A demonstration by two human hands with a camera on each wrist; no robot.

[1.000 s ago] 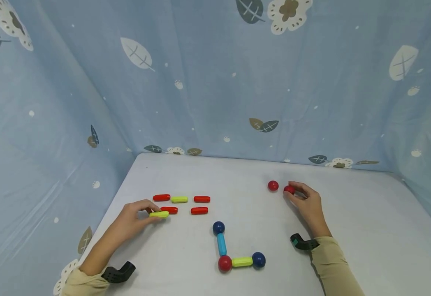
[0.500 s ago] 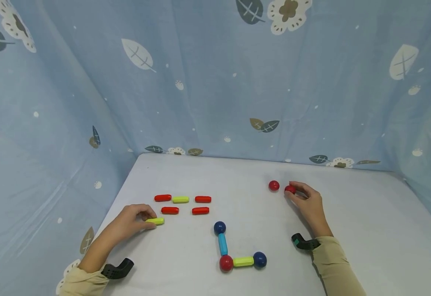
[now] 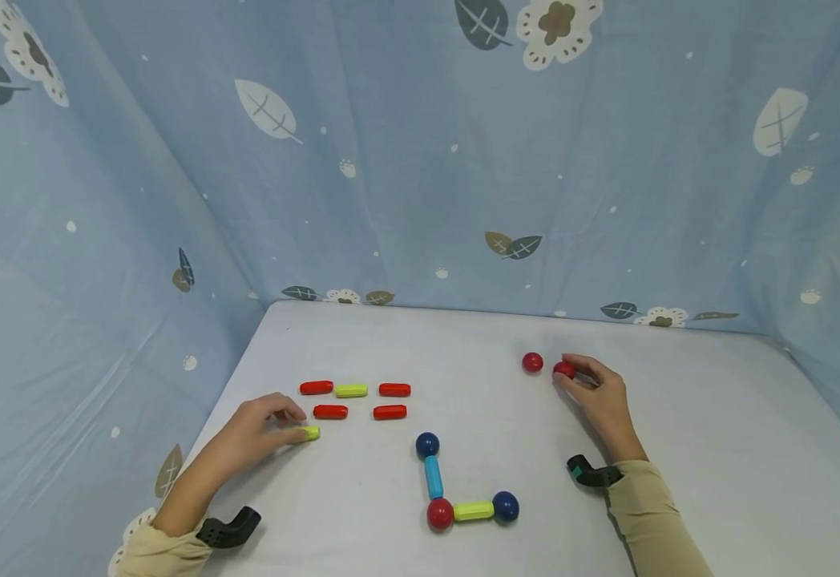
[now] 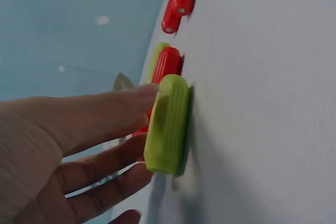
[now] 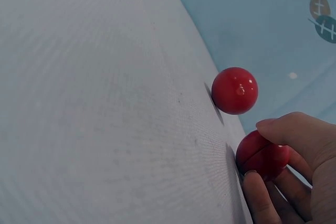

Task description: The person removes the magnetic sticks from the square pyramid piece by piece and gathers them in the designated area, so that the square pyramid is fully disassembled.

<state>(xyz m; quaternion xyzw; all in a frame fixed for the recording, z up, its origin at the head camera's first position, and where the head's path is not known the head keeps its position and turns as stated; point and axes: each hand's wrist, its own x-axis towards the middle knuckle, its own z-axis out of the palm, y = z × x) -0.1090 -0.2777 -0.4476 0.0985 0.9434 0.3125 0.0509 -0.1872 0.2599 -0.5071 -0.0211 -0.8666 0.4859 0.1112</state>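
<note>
My left hand (image 3: pixel 257 429) pinches a lime-green rod (image 3: pixel 310 433) on the white table (image 3: pixel 463 353); in the left wrist view the rod (image 4: pixel 168 124) sits against my fingertips (image 4: pixel 142 95). My right hand (image 3: pixel 596 393) pinches a red ball (image 3: pixel 563 369) that rests on the table, and the right wrist view shows that ball (image 5: pixel 261 156) between thumb and fingers. A second red ball (image 3: pixel 532 362) lies just left of it, loose (image 5: pixel 234 90).
Red rods (image 3: pixel 330 412) and a lime rod (image 3: pixel 351 390) lie in two rows beyond my left hand. An L-shaped figure of balls and rods (image 3: pixel 456 493) sits at the near middle. Blue patterned cloth (image 3: pixel 420 160) walls the table's back and sides.
My left hand has drawn the lime-green rod toward me and to the left, away from the rows of rods. My right hand has stayed on its red ball.
</note>
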